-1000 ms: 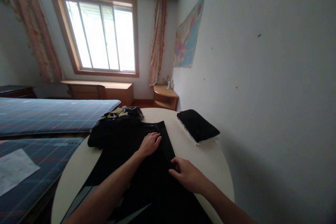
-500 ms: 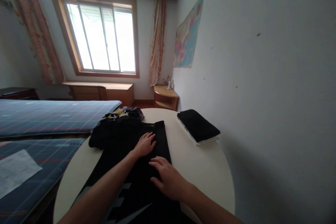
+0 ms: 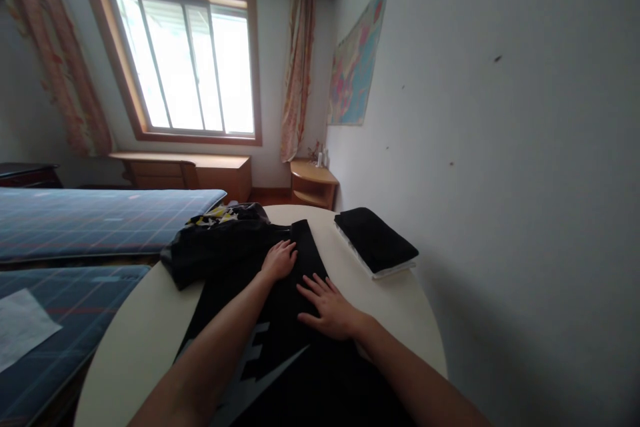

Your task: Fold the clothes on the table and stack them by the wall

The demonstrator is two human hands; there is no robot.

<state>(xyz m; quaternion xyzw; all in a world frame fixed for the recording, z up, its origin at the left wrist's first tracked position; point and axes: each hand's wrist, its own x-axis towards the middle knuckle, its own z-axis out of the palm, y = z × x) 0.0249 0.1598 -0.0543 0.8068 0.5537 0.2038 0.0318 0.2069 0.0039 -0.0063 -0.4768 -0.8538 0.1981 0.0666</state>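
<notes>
A black garment with a grey print point(image 3: 325, 380) lies spread over the round cream table point(image 3: 125, 340), its near part running below the frame. My left hand point(image 3: 281, 259) rests on the garment's far part, close to a folded-over strip, fingers stretched out. Nearer to me, my right hand point(image 3: 330, 307) lies flat with its fingers spread, by the garment's right edge. Neither hand grips anything that I can see. Left of my left hand is a rumpled dark cloth point(image 3: 215, 250), with a yellow, white and black patterned cloth point(image 3: 223, 215) behind it.
On the table's right side lies a neatly folded black cloth point(image 3: 377, 237) with a white layer under it. Close by on the right is the wall point(image 3: 525, 227). Plaid mattresses point(image 3: 100, 220) stand at the left, with a paper sheet point(image 3: 25, 327) on the nearer one.
Both hands have shifted slightly away from me, and my right hand's fingers have spread flatter. The garment's grey print has moved up and right in view. The view itself has shifted a little.
</notes>
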